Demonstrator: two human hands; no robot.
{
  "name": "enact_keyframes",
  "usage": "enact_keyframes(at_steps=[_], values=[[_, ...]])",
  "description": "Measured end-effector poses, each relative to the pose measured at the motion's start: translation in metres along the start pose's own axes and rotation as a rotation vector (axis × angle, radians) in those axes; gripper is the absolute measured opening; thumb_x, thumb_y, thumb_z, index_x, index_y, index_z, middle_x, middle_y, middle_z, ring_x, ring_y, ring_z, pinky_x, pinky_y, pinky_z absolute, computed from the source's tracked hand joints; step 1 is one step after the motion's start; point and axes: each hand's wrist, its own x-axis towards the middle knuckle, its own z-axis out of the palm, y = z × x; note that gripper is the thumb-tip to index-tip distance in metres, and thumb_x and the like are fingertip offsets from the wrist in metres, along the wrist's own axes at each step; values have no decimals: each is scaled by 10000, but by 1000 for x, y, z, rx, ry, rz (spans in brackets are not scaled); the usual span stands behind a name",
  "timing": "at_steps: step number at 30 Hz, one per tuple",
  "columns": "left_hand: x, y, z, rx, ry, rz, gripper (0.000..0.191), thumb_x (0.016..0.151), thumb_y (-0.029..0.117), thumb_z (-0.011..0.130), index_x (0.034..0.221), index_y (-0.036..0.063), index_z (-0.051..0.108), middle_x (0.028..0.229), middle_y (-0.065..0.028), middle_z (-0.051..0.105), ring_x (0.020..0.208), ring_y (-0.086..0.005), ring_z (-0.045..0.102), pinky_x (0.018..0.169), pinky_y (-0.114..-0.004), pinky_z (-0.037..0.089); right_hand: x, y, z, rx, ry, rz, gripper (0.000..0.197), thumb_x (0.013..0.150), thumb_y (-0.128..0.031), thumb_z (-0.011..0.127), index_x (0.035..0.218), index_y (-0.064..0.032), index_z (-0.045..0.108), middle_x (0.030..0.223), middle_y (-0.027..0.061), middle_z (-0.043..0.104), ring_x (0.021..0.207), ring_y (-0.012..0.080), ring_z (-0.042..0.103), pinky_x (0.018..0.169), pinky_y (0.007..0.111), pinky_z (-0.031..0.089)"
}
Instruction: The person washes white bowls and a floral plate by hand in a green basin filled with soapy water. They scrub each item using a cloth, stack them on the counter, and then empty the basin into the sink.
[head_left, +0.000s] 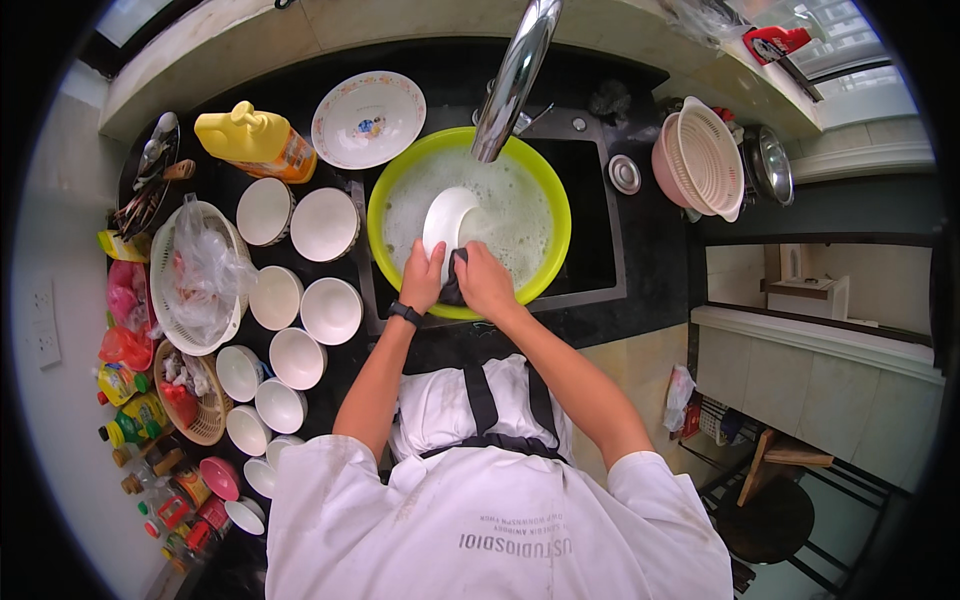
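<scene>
A yellow-green plastic basin (564, 225) holds cloudy, foamy water and sits over the sink. Above that water, a white dish (442, 214) is tilted on edge, its far end near the suds. My left hand (422, 276) grips the dish's near left side, thumb on top. In my right hand (484, 277) is a dark cloth (452, 279), bunched against the dish's near right side. The fingers beneath the dish are hidden. The chrome faucet (517, 82) hangs over the basin's far rim.
Several white bowls (331, 311) crowd the black counter on the left. Behind them stand a patterned plate (368, 120), a yellow pump jug (259, 142) and a white basket (238, 319) with plastic bags. Strainer baskets (701, 159) and a sink drain plug (624, 174) are at the right.
</scene>
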Motion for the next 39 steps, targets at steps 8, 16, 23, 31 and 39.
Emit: enact_keyframes(at_steps=[8, 16, 23, 31, 39], values=[[-5, 17, 3, 48, -72, 4, 300, 930, 267, 493, 930, -33, 474, 769, -184, 577, 686, -283, 559, 634, -366, 435, 56, 20, -1, 182, -3, 157, 322, 902, -300, 431, 989, 2, 499, 1031, 236, 548, 973, 420, 522, 825, 492, 416], [-4, 0, -1, 88, -28, 21, 296, 928, 260, 498, 930, -35, 472, 756, -187, 584, 678, -264, 566, 622, -370, 434, 24, 18, 7, 265, -73, 124, 352, 900, -317, 443, 974, 19, 514, 1010, 257, 557, 953, 433, 521, 819, 475, 418], [-8, 6, 1, 57, -48, 90, 282, 932, 246, 496, 960, -34, 479, 798, -168, 595, 702, -240, 573, 640, -348, 440, 53, 19, -1, 365, -1, 185, 382, 895, -303, 444, 1029, 45, 528, 1015, 282, 569, 972, 437, 529, 841, 461, 415], [-8, 9, 1, -25, -82, 74, 293, 913, 244, 535, 1012, -30, 512, 802, -131, 614, 714, -202, 582, 649, -326, 452, 46, 16, -4, 384, -19, 188, 400, 895, -332, 450, 1024, 37, 535, 1007, 276, 571, 957, 435, 532, 824, 460, 420], [5, 2, -9, -375, -162, -223, 339, 901, 276, 571, 1068, -19, 570, 889, -24, 618, 754, -74, 546, 666, -236, 448, 25, 19, -6, 139, -145, -27, 335, 888, -328, 469, 965, -7, 525, 955, 223, 550, 887, 417, 536, 766, 464, 431]])
